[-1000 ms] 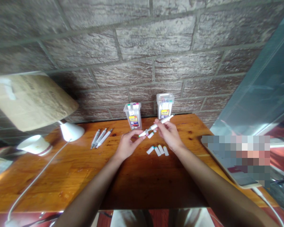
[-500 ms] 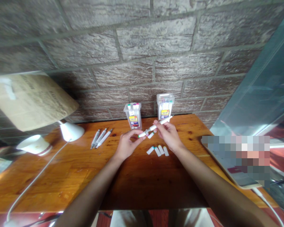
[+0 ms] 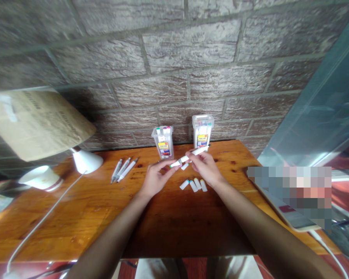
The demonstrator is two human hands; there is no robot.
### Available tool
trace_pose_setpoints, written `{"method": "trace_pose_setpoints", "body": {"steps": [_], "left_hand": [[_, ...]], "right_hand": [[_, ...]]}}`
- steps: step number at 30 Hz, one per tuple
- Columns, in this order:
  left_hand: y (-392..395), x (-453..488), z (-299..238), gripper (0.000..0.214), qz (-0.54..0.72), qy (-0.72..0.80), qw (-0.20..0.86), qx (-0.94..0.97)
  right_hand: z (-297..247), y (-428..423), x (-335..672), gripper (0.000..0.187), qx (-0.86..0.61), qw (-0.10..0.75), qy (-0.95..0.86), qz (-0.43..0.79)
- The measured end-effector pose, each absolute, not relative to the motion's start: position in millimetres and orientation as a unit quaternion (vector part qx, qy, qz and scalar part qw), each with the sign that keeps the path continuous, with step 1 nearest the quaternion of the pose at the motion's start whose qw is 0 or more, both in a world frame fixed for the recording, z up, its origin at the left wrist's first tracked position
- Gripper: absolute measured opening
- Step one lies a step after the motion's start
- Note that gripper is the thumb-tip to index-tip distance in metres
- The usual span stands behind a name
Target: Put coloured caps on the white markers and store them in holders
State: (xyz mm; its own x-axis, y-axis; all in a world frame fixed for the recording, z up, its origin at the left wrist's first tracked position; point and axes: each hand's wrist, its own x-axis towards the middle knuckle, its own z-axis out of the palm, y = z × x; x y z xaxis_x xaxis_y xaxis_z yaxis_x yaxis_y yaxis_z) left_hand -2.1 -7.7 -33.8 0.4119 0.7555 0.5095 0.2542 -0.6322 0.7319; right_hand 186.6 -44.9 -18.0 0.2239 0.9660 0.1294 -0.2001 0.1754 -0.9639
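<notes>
My left hand (image 3: 156, 177) pinches a white marker cap (image 3: 174, 164) with a green end between thumb and fingertips. In my right hand (image 3: 205, 166) is a white marker (image 3: 200, 150), its dark-tipped far end pointing up to the right. The cap and the marker's near end meet in one line; whether the cap is fully seated I cannot tell. Below my hands lie several loose white caps, among them a cap with a teal end (image 3: 184, 185) and a cap with a yellowish end (image 3: 204, 185). Another cap (image 3: 185, 166) lies partly hidden behind the fingers.
Two clear plastic cases of markers, a left case (image 3: 164, 149) and a right case (image 3: 203, 128), stand by the wall. Uncapped-looking markers (image 3: 123, 169) lie to the left. Further left are a lamp (image 3: 87, 161), its cord and a paper cup (image 3: 42, 178). A tablet (image 3: 285, 209) lies right.
My right hand has brought the marker slightly down and left, closing up to the cap in my left hand. The left hand has hardly moved.
</notes>
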Motion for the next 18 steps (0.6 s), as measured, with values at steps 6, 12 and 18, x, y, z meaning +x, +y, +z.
{"method": "trace_pose_setpoints", "body": {"steps": [6,12,18], "left_hand": [[-7.1,-2.4,-34.1,0.027,0.443,0.315,0.284,0.79],[-5.2,-3.9,-36.0,0.028,0.446,0.323,0.293,0.782],[-5.5,-2.8,-34.4,0.023,0.474,0.324,0.25,0.78]], "right_hand": [[-20.3,-45.0,188.1,0.04,-0.448,0.616,-0.457,0.458],[-19.3,-45.8,192.5,0.041,-0.45,0.594,-0.483,0.459],[-13.8,-48.8,192.2,0.046,-0.472,0.575,-0.494,0.45]]}}
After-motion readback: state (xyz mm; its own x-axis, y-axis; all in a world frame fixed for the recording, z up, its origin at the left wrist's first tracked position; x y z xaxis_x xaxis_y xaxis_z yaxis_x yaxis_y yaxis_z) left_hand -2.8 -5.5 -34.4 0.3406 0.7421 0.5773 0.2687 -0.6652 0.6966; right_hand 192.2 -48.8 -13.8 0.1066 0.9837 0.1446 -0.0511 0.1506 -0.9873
